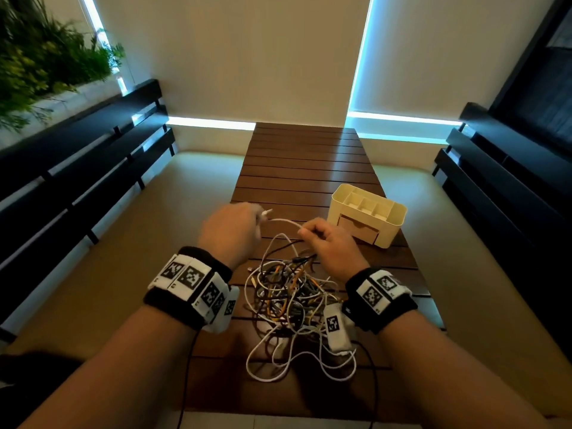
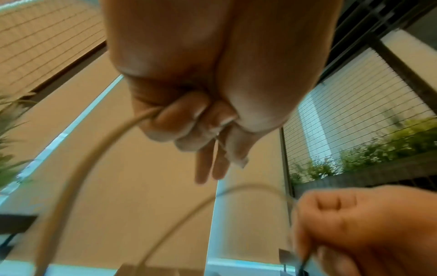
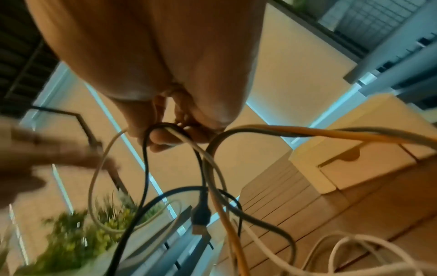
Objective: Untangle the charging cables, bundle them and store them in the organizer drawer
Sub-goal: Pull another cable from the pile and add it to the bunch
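Observation:
A tangle of white, black, orange and grey cables lies on the brown slatted table. My left hand is raised over the table's left part and grips the plug end of a white cable; in the left wrist view its curled fingers close round that cable. My right hand pinches the same white cable together with a black one above the pile. A cream organizer with a drawer in its front stands just right of my right hand.
Dark slatted benches run along both sides of the table, with green plants at the far left. Beige floor lies on each side. The far half of the table holds nothing that I can see.

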Motion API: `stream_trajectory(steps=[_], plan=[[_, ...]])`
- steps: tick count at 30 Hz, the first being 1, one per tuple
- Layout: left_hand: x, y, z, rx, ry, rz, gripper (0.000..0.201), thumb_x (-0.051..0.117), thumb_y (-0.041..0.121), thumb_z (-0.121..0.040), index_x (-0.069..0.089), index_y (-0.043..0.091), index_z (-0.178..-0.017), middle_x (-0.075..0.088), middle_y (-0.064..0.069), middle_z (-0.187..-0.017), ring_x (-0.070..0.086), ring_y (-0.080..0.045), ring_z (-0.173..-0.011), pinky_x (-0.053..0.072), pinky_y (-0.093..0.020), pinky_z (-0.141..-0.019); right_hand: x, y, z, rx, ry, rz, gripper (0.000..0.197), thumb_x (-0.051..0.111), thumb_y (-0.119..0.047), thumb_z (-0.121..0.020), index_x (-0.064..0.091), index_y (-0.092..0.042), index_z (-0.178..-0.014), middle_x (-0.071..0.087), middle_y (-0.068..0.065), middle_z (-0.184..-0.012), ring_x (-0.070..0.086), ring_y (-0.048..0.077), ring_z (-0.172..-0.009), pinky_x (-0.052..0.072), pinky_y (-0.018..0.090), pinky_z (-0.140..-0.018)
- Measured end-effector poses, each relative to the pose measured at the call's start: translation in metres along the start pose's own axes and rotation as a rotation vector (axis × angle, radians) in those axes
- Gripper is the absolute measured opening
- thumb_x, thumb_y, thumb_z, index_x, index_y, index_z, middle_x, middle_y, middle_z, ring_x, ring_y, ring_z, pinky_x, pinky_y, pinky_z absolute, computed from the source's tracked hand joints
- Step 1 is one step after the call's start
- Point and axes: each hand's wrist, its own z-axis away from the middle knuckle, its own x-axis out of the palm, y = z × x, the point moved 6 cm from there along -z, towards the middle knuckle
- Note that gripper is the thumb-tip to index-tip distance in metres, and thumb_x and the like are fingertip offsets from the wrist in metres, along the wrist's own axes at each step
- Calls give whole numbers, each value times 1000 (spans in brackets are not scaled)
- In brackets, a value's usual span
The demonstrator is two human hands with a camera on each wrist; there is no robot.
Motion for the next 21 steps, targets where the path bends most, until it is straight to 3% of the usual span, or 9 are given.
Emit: stream_trajectory(steps=[2, 3, 4, 6, 10, 13, 17, 19, 21], plan=[[-15, 21, 0, 139, 101, 96, 23, 51, 26, -102, 67, 21, -117, 65, 1, -130, 63, -20, -103, 46, -28, -82, 9, 0, 0, -46, -60, 71, 8, 62, -24, -97, 67, -25, -91, 64, -3, -81, 56, 7, -72, 45, 26, -65], [-18, 31, -1, 205, 109, 153, 26, 51, 26, -102, 66, 22, -122, 62, 2, -136, 62, -21, -111, 49, -32, -91, 11, -2, 0, -89, -74, 96, 7, 62, -21, -96, 67, -23, -92, 62, -7, -80, 55, 3, -73, 43, 21, -64], [-15, 39, -1, 252, 81, 191, 27, 49, 27, -103, 66, 23, -124, 64, 2, -133, 63, -20, -111, 50, -36, -93, 12, -6, -1, -127, -79, 102, 6, 63, -17, -96, 67, -20, -92, 61, -10, -81, 55, -1, -74, 42, 18, -65], [-1, 47, -2, 268, -38, 181, 25, 47, 27, -103, 68, 24, -117, 72, -1, -112, 65, -21, -98, 52, -38, -83, 10, -13, -2, -161, -72, 49, 6, 62, -14, -96, 68, -13, -97, 65, -7, -88, 58, 0, -79, 47, 20, -70], [25, 37, -6, 173, -159, 100, 33, 47, 31, -104, 52, 26, -72, 58, 3, -71, 58, -18, -68, 34, -29, -54, 2, -14, -1, -197, -50, 86, 9, 62, -20, -97, 64, -20, -88, 62, -9, -82, 57, 3, -74, 44, 24, -65], [24, 41, -6, 152, -162, 29, 33, 48, 32, -103, 52, 24, -72, 53, 5, -67, 51, -11, -60, 28, -25, -50, 6, -6, 3, -153, -90, 110, 6, 62, -22, -96, 64, -26, -92, 63, -8, -84, 58, 4, -75, 49, 23, -66], [-2, 56, -5, 172, -95, 293, 35, 48, 32, -104, 54, 26, -70, 52, 7, -63, 48, -6, -55, 32, -17, -47, 12, 15, 6, -91, -124, 112, 17, 70, -18, -89, 62, -32, -83, 65, -8, -87, 61, 5, -79, 51, 20, -72], [-30, 57, -7, 164, 27, 486, 39, 48, 33, -104, 55, 25, -66, 50, 7, -57, 44, -1, -46, 33, -13, -45, 13, 38, 8, 1, -145, 193, 12, 70, -20, -90, 65, -30, -84, 63, -7, -90, 60, 10, -85, 53, 31, -79], [-53, 55, -9, 181, 127, 530, 42, 50, 33, -103, 57, 24, -63, 46, 9, -50, 42, 0, -41, 31, -15, -43, 10, 57, 11, 114, -154, 217, 5, 67, -28, -92, 69, -25, -88, 64, -8, -91, 60, 11, -87, 53, 39, -84]])
